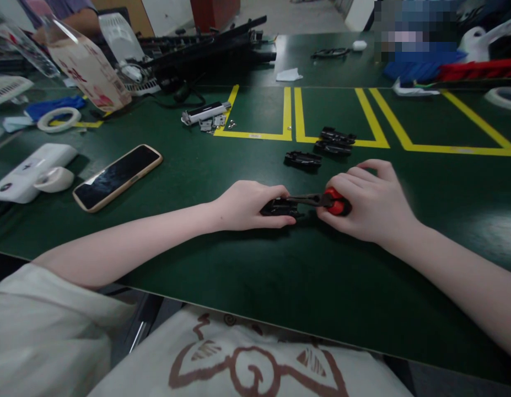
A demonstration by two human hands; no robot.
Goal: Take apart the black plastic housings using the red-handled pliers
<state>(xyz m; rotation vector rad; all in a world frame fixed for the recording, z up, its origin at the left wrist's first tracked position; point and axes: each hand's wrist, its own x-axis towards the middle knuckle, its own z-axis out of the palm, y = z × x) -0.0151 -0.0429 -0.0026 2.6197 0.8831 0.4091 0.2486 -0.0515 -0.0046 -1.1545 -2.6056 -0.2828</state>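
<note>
My left hand (251, 205) pinches a small black plastic part (281, 208) between thumb and fingers, just above the green table. In my right hand (366, 201) are long-nose pliers (308, 199) with red and black handles, the fingers wrapped round the grips. The pliers' dark jaws point left and reach the upper side of the black part; whether they grip it I cannot tell. Beyond my hands lie similar black plastic parts, one alone (302, 159) and a pair (334, 141) close together by the yellow tape.
A phone (118, 177), a white power bank (32, 172) and a tape roll (54, 179) lie at left. Small metal pieces (213, 123) sit beside a silver-and-black cylinder (205, 113). Yellow tape outlines (257, 135) mark the table. A bottle (87, 69) and black equipment (205, 52) stand behind.
</note>
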